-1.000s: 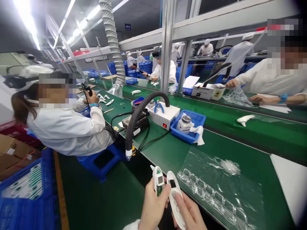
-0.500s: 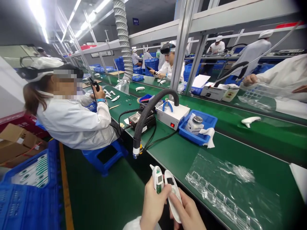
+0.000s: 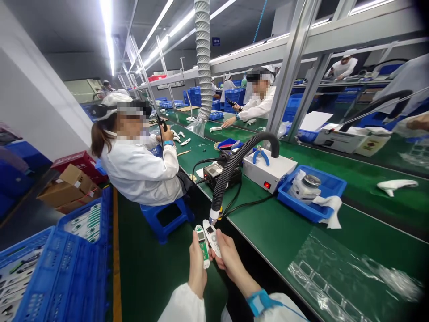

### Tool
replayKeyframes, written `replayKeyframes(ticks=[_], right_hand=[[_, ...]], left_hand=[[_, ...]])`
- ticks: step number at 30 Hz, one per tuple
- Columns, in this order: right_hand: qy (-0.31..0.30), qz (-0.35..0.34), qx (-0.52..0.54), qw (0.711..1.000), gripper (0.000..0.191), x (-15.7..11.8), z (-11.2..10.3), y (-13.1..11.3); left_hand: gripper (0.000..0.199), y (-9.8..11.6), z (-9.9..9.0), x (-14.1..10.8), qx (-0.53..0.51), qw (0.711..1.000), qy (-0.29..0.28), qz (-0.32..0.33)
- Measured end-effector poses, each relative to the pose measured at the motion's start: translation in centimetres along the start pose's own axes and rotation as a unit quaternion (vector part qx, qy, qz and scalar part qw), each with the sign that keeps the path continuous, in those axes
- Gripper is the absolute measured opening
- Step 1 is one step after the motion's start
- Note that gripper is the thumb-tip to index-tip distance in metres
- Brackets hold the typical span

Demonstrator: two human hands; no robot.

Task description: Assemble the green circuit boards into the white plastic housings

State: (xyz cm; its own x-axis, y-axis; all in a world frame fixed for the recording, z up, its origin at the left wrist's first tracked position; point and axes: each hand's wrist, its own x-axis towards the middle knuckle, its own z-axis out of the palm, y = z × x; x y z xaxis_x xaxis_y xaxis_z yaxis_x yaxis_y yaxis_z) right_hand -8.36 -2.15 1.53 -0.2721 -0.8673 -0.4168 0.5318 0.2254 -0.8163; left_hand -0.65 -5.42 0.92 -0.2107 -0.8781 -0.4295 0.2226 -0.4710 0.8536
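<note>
My left hand (image 3: 197,266) is closed around a white device half with a green circuit board (image 3: 204,251) and a small square screen. Close beside it, my right hand (image 3: 229,256) grips a white shell half (image 3: 212,238) that has a dark window near its top. The two pieces lean side by side, nearly touching. Right above the shell is the nozzle of a black corrugated hose (image 3: 223,183), which arches from a white box (image 3: 268,167) with a lit red switch. A blue band circles my right wrist.
On the green bench (image 3: 258,223) stand a blue tray (image 3: 301,210) with a jar and cloth, and a clear plastic sheet (image 3: 342,268). A seated person (image 3: 140,165) works at the left. Blue crates (image 3: 80,268) are stacked at lower left. Across the bench another person (image 3: 259,105) reaches out.
The view has swung left, so the bench appears further right. Both hands have come up close under the hose nozzle, with the two pieces still held. The person across now stretches a hand to the bench.
</note>
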Motion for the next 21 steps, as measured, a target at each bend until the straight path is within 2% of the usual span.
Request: replayKeyframes(ticks=[5, 10, 13, 18, 21], right_hand=[[0.013, 0.012, 0.020, 1.000, 0.059, -1.3, -1.3, 0.5], [-0.007, 0.013, 0.033, 0.999, 0.064, -0.3, 0.5, 0.9], [-0.006, 0.017, 0.045, 0.999, 0.065, -0.6, 0.8, 1.3], [0.021, 0.026, 0.095, 0.995, 0.062, -4.7, -1.5, 1.4], [-0.004, 0.022, 0.173, 0.985, 0.057, -8.1, -3.0, 0.9]], left_hand=[[0.057, -0.6, 0.6, -1.1, 0.010, 1.000, -0.024, -0.005], [0.057, 1.1, -0.6, -1.0, -0.006, 1.000, -0.004, 0.011], [0.056, 1.7, -0.9, -1.5, -0.013, 1.000, -0.011, 0.015], [0.052, 0.5, -0.1, -4.1, -0.004, 0.998, -0.051, -0.021], [0.054, -0.1, 0.4, -6.0, -0.005, 0.996, -0.066, -0.058]])
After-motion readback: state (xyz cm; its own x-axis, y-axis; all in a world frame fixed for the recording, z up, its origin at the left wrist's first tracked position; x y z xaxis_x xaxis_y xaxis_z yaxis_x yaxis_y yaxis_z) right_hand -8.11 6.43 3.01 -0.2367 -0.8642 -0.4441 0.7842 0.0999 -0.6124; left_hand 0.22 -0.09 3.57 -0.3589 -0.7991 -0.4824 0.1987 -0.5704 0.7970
